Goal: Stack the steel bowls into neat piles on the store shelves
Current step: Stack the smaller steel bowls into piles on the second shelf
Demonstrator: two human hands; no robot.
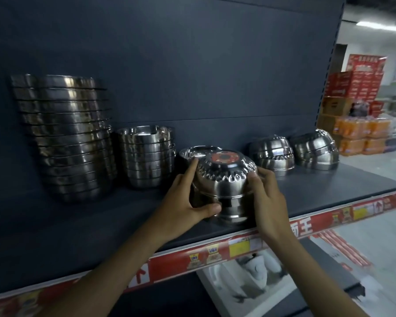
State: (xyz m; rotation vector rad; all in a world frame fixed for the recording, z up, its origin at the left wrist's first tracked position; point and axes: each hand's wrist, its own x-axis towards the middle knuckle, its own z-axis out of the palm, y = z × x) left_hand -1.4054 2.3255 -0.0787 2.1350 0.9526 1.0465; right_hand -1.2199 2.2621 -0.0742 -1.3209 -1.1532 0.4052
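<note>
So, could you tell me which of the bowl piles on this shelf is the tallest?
The tall pile at the far left of the shelf: it rises well above the shorter pile beside it and the low upturned piles to the right.

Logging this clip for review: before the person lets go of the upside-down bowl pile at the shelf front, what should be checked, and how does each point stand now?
1. Both hands on the inverted pile: left hand, right hand. Ok.
2. Pile base resting on the shelf: ok.
3. Top bowl seated level: not ok, it tilts.
4. Clearance from the upright stack on the left: ok.
5. Distance from the shelf's front edge: not ok, close.
</note>
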